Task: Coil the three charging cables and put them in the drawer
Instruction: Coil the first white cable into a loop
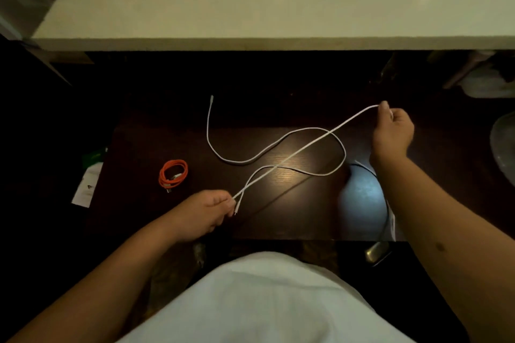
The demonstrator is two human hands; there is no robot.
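Note:
A long white cable (278,147) snakes across the dark wooden table (181,217). My left hand (206,211) pinches it near one plug end at the front. My right hand (393,131) holds it further along, lifted at the back right, so a straight stretch runs taut between both hands. The cable's other end lies loose at the back near the middle. An orange cable (172,174) sits coiled on the table's left part. A black cable (386,203) runs along the right side under my right forearm, partly hidden. No drawer is visible.
A pale glossy counter (278,8) spans the back above the table. Papers (86,186) lie off the table's left edge. A metallic object (376,253) sits at the front right corner. A roundish grey object (504,145) stands at far right.

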